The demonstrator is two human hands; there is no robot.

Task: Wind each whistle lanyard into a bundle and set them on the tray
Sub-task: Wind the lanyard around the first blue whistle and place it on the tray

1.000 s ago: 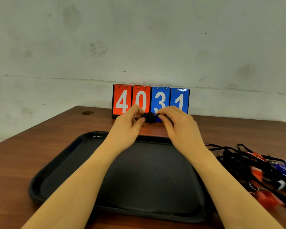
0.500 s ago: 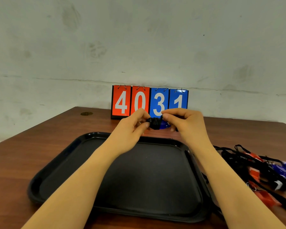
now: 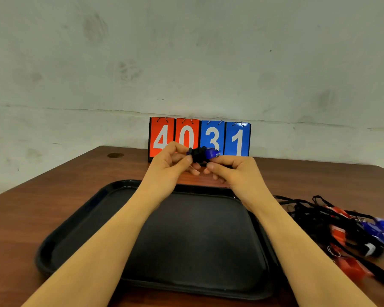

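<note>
A blue whistle with its black lanyard wound into a small bundle is held above the far edge of the black tray. My left hand pinches the bundle from the left. My right hand pinches it from the right, just under the whistle. Nothing lies on the tray. A tangle of further lanyards with red and blue whistles lies on the table right of the tray.
A flip scoreboard reading 4031 stands at the back of the brown table, against a grey wall. A round metal inset sits at the table's far left.
Both hands turned the bundle between them and lifted it slightly. The blue whistle now shows on top at the right; earlier it was mostly hidden by the fingers.
</note>
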